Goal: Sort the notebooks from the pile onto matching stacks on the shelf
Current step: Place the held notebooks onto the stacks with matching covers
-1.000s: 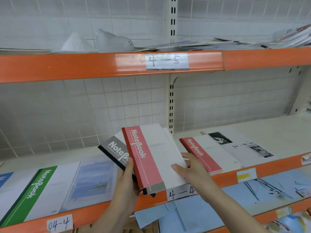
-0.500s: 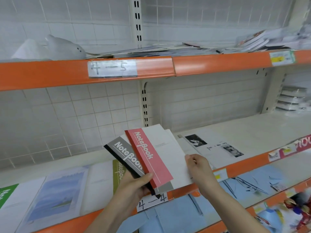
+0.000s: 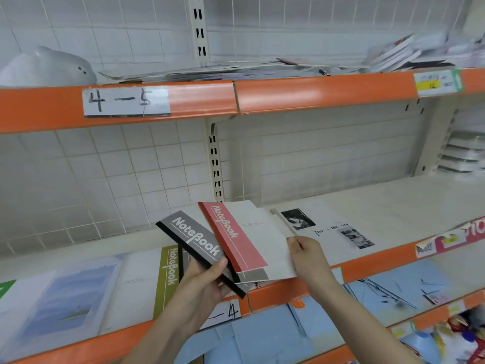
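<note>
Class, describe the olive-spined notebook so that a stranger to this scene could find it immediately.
Start at the orange shelf edge labelled 4-5 and drop to the shelf below. Left of the left hand and its fanned notebooks, the olive notebook lies flat. Unlike the grey notebook and red notebook in that grip, its spine band is olive green.

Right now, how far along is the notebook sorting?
Partly done: an olive notebook and a photo-cover one already lie on the shelf. The left hand holds a grey notebook and a red notebook, the right hand pinching the red one's edge. Both remain to place.
</note>
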`<state>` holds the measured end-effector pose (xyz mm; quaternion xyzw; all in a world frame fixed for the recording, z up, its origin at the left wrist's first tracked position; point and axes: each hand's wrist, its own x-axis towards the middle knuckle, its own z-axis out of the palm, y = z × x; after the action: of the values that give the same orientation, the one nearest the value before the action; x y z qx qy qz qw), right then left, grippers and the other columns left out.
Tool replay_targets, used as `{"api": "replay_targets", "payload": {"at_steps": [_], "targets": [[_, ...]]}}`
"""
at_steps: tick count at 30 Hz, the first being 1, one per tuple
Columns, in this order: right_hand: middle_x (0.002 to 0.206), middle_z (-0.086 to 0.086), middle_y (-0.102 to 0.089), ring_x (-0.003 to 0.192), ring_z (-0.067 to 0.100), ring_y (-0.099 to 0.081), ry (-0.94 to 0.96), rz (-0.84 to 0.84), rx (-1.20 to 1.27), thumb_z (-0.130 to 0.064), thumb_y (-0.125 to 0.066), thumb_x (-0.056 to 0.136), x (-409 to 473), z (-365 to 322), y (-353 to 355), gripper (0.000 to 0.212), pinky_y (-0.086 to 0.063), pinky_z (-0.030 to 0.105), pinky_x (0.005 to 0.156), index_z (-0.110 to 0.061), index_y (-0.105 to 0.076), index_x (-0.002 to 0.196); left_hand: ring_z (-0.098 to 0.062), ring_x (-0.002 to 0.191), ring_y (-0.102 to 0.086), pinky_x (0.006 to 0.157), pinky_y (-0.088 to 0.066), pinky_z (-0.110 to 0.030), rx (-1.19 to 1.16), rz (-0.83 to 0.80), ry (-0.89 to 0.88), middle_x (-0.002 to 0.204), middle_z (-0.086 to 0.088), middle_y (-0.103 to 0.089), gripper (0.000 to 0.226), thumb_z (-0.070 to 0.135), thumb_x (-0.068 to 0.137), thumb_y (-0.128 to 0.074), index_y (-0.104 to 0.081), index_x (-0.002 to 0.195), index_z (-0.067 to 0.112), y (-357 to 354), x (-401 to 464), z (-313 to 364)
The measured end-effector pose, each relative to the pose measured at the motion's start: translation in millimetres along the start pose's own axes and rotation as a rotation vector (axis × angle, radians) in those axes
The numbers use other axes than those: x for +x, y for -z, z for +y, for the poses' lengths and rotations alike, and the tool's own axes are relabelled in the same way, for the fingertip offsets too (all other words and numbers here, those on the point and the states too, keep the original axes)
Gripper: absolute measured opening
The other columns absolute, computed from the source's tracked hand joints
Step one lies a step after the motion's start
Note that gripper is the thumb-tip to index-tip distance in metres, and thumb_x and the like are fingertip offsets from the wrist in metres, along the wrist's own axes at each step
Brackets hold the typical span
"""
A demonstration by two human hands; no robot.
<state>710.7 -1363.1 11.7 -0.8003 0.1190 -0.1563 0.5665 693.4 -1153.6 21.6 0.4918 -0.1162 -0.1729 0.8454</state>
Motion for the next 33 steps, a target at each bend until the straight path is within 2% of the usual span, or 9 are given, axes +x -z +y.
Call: {"api": "replay_targets", "payload": {"at_steps": [4, 8, 11, 14, 18, 21, 23, 29, 33], "targets": [[0.062, -0.004, -0.041, 0.059, 0.012, -0.038, 0.052, -0.003, 0.056, -0.014, -0.041, 0.098, -2, -2, -4, 0.029, -0.027, 0.024, 0.054, -0.01, -0.046, 0.07, -0.03, 0.116, -0.061, 0.08, -0.056, -0.039, 0.036, 0.022, -0.008, 0.127, -0.012, -0.062, 0.102, 0.027, 0.047, -0.096, -0.046, 0.135, 0.014, -2, -2, -2], [0.089, -0.006, -0.07, 0.079, 0.006, -0.066, -0.055, -0.228, 0.158, -0.033, -0.056, 0.093, -5, -7, -1, 0.016, -0.045, 0.019, 0.064, -0.019, -0.062, 0.099, -0.029, 0.117, -0.06, 0.079, -0.057, -0.037, -0.039, 0.064, -0.034, 0.129, -0.013, -0.061, 0.106, 0.02, 0.044, -0.097, -0.046, 0.137, 0.014, 4, -3, -1], [0.092, -0.001, -0.072, 0.079, 0.009, -0.069, -0.105, -0.284, 0.237, -0.031, -0.059, 0.092, -1, -5, 2, 0.019, -0.048, 0.019, 0.063, -0.018, -0.063, 0.105, -0.028, 0.116, -0.061, 0.082, -0.057, -0.038, -0.042, 0.059, -0.054, 0.128, -0.012, -0.062, 0.084, 0.01, 0.063, -0.086, -0.046, 0.136, 0.014, -1, -4, 4], [0.088, 0.002, -0.07, 0.071, 0.013, -0.065, -0.104, -0.201, 0.242, -0.023, -0.056, 0.095, 8, -3, 4, 0.015, -0.046, 0.018, 0.055, -0.013, -0.062, 0.104, -0.025, 0.107, -0.065, 0.081, -0.058, -0.042, 0.003, 0.127, -0.101, 0.117, -0.008, -0.068, 0.054, -0.004, 0.076, -0.057, -0.053, 0.125, 0.019, -6, -3, 7], [0.072, 0.005, -0.057, 0.054, 0.017, -0.048, -0.069, 0.075, 0.177, -0.011, -0.047, 0.096, 27, 3, 16, 0.016, -0.044, 0.027, 0.05, -0.004, -0.062, 0.098, -0.021, 0.089, -0.071, 0.074, -0.059, -0.04, -0.08, 0.324, -0.19, 0.103, -0.006, -0.073, 0.035, -0.006, 0.088, -0.044, -0.059, 0.113, 0.013, 11, 1, 19], [0.069, 0.008, -0.058, 0.059, 0.024, -0.051, -0.037, 0.124, 0.01, -0.008, -0.044, 0.095, 39, 14, 24, 0.02, -0.047, 0.038, 0.063, 0.0, -0.063, 0.093, -0.021, 0.087, -0.072, 0.07, -0.06, -0.034, -0.134, 0.396, -0.243, 0.101, -0.009, -0.073, 0.043, -0.004, 0.094, -0.038, -0.077, 0.087, 0.012, 28, -2, 33], [0.073, 0.015, -0.06, 0.065, 0.029, -0.053, -0.009, 0.101, -0.142, -0.006, -0.044, 0.094, 40, 21, 23, 0.021, -0.05, 0.043, 0.067, 0.005, -0.062, 0.092, -0.021, 0.092, -0.071, 0.078, -0.058, -0.038, -0.137, 0.427, -0.283, 0.104, -0.007, -0.072, 0.051, -0.004, 0.094, -0.037, -0.079, 0.078, 0.019, 37, -5, 39], [0.093, 0.018, -0.064, 0.079, 0.029, -0.055, 0.055, 0.069, -0.432, -0.008, -0.04, 0.098, 32, 31, 16, 0.024, -0.037, 0.031, 0.064, 0.001, -0.058, 0.111, -0.023, 0.103, -0.067, 0.085, -0.054, -0.042, -0.143, 0.467, -0.299, 0.12, -0.009, -0.067, 0.042, -0.006, 0.093, -0.037, -0.064, 0.118, 0.014, 51, -10, 36], [0.097, 0.023, -0.064, 0.085, 0.035, -0.058, 0.085, 0.088, -0.55, -0.006, -0.039, 0.098, 26, 27, 14, 0.029, -0.037, 0.032, 0.065, 0.005, -0.05, 0.121, -0.023, 0.099, -0.069, 0.081, -0.056, -0.04, -0.19, 0.471, -0.299, 0.118, -0.009, -0.067, 0.044, -0.007, 0.093, -0.036, -0.067, 0.114, 0.016, 46, -13, 30]]}}
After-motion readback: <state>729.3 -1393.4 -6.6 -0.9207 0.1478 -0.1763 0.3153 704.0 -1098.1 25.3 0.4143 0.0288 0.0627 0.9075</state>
